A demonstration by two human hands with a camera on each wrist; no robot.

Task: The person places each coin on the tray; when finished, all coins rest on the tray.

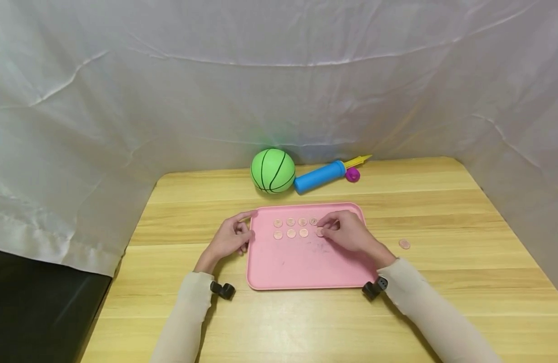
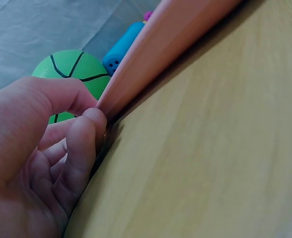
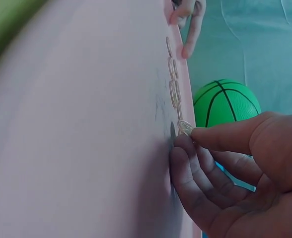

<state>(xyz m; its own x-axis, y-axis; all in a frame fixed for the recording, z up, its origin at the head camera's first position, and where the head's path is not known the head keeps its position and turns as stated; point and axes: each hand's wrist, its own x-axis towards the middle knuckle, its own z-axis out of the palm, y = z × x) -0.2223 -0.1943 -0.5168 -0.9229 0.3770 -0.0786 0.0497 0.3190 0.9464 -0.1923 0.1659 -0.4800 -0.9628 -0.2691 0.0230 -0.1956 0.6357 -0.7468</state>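
A pink tray (image 1: 283, 275) carries two rows of small round coins (image 1: 291, 233) towards its far side. My right hand (image 1: 349, 233) reaches over the tray from the right, and its fingertips pinch a tilted coin (image 3: 185, 127) at the right end of the far row. Close beside those fingertips lies another coin (image 1: 319, 232), the last of the nearer row, partly covered by the hand. My left hand (image 1: 229, 237) is at the tray's left rim. Its forefinger and thumb touch the rim, spread apart, while the other fingers are loosely bent outside the tray.
One coin (image 1: 404, 244) lies on the wooden table (image 1: 170, 297) right of the tray. Behind the tray are a green ball (image 1: 273, 170), a blue hand pump (image 1: 320, 177) with a yellow nozzle, and a small purple object (image 1: 352, 174). A pale curtain (image 1: 215, 101) hangs around the table.
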